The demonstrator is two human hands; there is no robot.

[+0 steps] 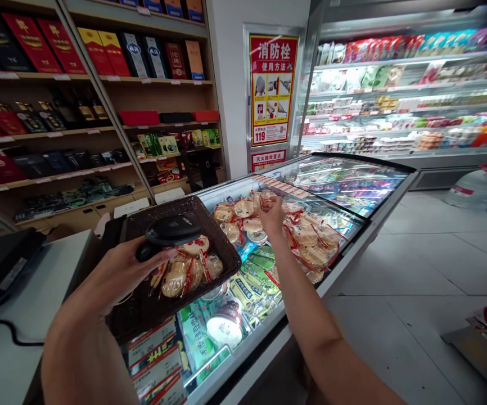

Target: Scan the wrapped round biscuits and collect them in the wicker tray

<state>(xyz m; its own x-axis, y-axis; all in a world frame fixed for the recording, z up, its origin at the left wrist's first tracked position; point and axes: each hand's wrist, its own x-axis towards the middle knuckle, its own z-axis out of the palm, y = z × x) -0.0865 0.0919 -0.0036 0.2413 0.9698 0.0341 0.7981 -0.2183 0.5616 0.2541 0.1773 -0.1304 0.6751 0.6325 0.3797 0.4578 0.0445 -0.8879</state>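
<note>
Above a dark brown woven basket, my left hand is closed around a black handheld barcode scanner. Several clear-wrapped round flat cakes with red strips lie in this basket, below the scanner. My right hand reaches over the glass-topped freezer and pinches one wrapped round cake. Beneath and around that hand, more wrapped cakes are spread over the glass in a loose pile.
Packaged ice cream and a white tub show through the freezer glass. On the left stands a counter with a black device and cable. Boxed bottles fill the shelves behind. Large water bottles stand on the floor at right.
</note>
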